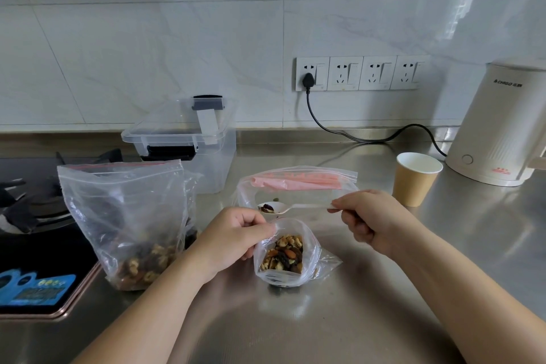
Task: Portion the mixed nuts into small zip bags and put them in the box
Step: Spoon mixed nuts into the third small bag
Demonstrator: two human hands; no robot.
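Steel table (384, 289): everything is carried on it; the small bag stands near its front edge, between the two hands.
Small bag (285, 254): it is stood upright with its mouth held open and facing up; its long axis runs bottom to top, and it is filled with nuts to well over half.
Left hand (233, 241): the left rim of the small bag is pinched between thumb and fingers (260, 220), which are curled onto the plastic.
Right hand (369, 220): the handle end of the spoon is gripped by curled fingers.
Spoon (283, 208): it is clear plastic and is held roughly level; its long axis runs left to right, bowl pointing left, with a few nuts in the bowl, just behind and above the mouth of the small bag.
Step in hand: a spoonful is being carried to the small bag, so filling appears to be under way, not sealing.
Next move: the bowl would need to be brought over the open mouth and tipped, while the rim is kept wide so that nothing is spilt.
Big bag (127, 224): the stock of nuts is kept in it, upright at the left, open at the top.
Spare bags (295, 183): a pack is laid flat behind the spoon.
Box (189, 145): it is clear and stands at the back, lid tilted up; no filled bags can be made out in it.
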